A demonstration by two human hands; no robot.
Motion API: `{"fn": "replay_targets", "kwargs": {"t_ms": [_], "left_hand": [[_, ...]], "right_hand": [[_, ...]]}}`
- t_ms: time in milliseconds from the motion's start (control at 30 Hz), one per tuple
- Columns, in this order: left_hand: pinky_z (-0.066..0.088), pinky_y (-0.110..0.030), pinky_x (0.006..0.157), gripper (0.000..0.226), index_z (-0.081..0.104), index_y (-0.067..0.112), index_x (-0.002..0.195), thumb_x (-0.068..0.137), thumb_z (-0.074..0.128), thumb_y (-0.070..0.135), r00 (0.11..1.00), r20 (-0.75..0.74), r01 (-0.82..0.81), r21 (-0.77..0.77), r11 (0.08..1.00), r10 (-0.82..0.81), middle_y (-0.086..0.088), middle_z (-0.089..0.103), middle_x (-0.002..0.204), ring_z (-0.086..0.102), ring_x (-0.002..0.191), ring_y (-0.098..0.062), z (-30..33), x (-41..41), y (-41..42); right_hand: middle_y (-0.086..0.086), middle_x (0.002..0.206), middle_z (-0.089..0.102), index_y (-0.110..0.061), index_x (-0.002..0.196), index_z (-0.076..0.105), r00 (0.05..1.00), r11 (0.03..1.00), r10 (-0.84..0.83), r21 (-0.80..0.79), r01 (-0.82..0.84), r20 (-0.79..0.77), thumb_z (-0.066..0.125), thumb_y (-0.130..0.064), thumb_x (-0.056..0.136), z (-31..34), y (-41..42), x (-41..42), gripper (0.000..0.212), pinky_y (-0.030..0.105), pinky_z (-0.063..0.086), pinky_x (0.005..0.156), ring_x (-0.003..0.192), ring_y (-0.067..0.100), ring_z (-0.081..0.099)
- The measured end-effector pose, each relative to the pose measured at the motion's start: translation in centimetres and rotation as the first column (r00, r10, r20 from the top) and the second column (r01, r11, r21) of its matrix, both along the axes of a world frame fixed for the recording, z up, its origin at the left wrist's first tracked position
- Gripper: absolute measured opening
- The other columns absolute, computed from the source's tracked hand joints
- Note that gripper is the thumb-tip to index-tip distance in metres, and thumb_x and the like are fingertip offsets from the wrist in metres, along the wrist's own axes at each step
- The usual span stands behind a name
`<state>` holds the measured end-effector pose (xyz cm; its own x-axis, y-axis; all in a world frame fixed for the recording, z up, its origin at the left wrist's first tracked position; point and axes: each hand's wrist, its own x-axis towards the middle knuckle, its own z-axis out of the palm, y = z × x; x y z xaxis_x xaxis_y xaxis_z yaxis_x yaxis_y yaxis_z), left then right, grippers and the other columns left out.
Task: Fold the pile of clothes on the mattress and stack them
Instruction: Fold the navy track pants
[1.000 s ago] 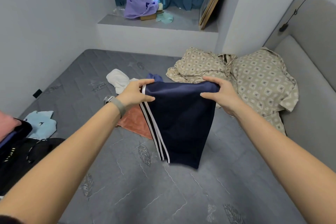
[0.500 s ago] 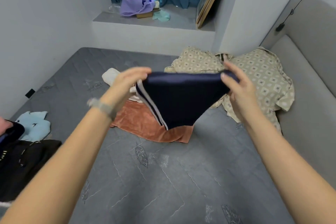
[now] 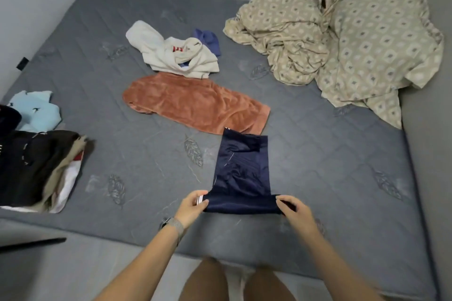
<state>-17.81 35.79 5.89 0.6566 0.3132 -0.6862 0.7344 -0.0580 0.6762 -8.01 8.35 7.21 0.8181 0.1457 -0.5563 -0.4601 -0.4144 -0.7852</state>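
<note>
Both hands, left hand (image 3: pixel 189 208) and right hand (image 3: pixel 292 210), pinch the soft, probably slippery navy shorts (image 3: pixel 241 173) by the near corners, low in the frame.

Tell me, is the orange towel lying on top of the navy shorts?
No, the navy shorts overlap the orange towel's near edge.

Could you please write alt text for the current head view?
Both hands, left hand and right hand, pinch the near edge of navy shorts laid on a grey mattress; unfolded clothes lie beyond, a stack at left.
</note>
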Motion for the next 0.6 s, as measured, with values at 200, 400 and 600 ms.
{"fn": "replay_targets", "kwargs": {"t_ms": [200,400,600], "left_hand": [[0.049,-0.010,0.065,0.019,0.056,0.004,0.096,0.088,0.055,-0.013,0.967,-0.218,-0.157,-0.119,0.980,0.128,-0.017,0.064,0.101,0.062,0.078,-0.013,-4.4,-8.9,-4.3],[0.043,-0.025,0.064,0.009,0.058,0.009,0.088,0.089,0.057,0.000,0.831,-0.536,-0.285,-0.187,0.940,0.146,-0.008,0.061,0.080,0.055,0.073,-0.018,-6.3,-10.2,-5.5],[0.051,-0.028,0.061,0.006,0.052,0.011,0.094,0.093,0.058,0.010,0.834,-0.434,-0.454,-0.187,0.871,0.341,-0.008,0.057,0.079,0.063,0.052,-0.013,-6.3,-1.9,-2.3]], "right_hand": [[-0.009,0.107,0.061,-0.023,0.093,0.068,0.928,0.985,-0.075,-0.172,0.013,-0.364,0.067,-0.015,0.089,-5.7,-3.3,-8.3,0.009,0.036,0.049,0.094,0.101,0.015,0.058],[0.010,0.105,0.066,-0.015,0.083,0.069,0.870,0.966,-0.202,-0.238,0.101,-0.450,0.071,-0.004,0.083,-9.0,-4.5,-11.3,0.011,0.037,0.055,0.080,0.092,0.021,0.063],[0.005,0.100,0.062,-0.012,0.094,0.063,0.923,0.967,-0.254,-0.053,0.250,-0.288,0.063,-0.002,0.089,-8.5,-1.5,-2.3,0.011,0.021,0.058,0.063,0.088,0.015,0.061]]}}
